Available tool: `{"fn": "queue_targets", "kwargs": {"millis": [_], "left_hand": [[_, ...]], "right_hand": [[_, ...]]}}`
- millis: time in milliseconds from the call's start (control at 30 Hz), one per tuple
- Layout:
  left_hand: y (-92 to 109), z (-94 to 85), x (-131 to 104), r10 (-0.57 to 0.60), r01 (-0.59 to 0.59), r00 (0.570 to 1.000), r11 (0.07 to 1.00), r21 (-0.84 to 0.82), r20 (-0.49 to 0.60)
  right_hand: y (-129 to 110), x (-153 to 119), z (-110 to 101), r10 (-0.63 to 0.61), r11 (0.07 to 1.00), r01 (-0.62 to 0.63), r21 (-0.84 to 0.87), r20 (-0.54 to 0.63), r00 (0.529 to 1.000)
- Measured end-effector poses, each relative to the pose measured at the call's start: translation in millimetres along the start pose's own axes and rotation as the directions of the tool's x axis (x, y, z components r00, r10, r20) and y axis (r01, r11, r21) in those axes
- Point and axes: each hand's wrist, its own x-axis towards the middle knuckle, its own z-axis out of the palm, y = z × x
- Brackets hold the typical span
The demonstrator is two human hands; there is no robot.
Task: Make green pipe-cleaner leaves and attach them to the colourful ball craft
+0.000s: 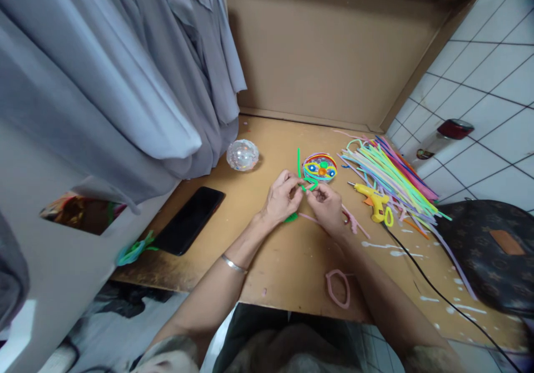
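Observation:
Between both hands, above the middle of the table, is a bent green pipe cleaner, one straight end of it standing up on the left. My left hand pinches it from the left side. The fingers of my right hand close on its right part. Just beyond the fingers lies a round, colourful face-like piece with yellow-rimmed eyes and an orange nose. Another green bit shows beneath my left hand. Pink pipe cleaner pieces lie beside my right wrist, and a pink loop rests near the front edge.
A pile of coloured pipe cleaners and a yellow glue gun with a black cable lie right. A dark patterned bag and a red-lidded bottle stand beyond. Left are a clear faceted ball, a black phone and grey curtains.

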Motion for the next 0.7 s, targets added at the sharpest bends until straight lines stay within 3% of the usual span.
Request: {"fn": "queue_targets", "kwargs": {"millis": [67, 167, 267, 367, 533, 700], "left_hand": [[2, 0.6, -1, -0.010, 0.010, 1.000, 1.000, 0.012, 0.005], [8, 3.4, -1, -0.177, 0.178, 0.984, 0.981, -0.074, 0.027], [14, 7.6, 1, -0.434, 0.427, 0.900, 0.861, -0.275, 0.038], [17, 10.6, 6, -0.605, 0.549, 0.795, 0.682, -0.483, 0.051], [18, 9.4, 12, -0.717, 0.624, 0.685, 0.488, -0.610, 0.127], [19, 8.6, 11, -0.761, 0.687, 0.627, 0.439, -0.578, 0.168]], "right_hand": [[0, -2, 0, -0.116, 0.986, 0.110, -0.129, -0.039, 0.993], [0, -5, 0, -0.265, 0.930, 0.242, -0.278, -0.049, 0.963], [4, -8, -1, -0.395, 0.861, 0.366, -0.354, -0.008, 0.919], [8, -10, -1, -0.468, 0.805, 0.441, -0.398, 0.033, 0.883], [12, -12, -1, -0.534, 0.703, 0.506, -0.499, 0.098, 0.840], [13, -14, 1, -0.529, 0.705, 0.478, -0.524, 0.060, 0.847]]}}
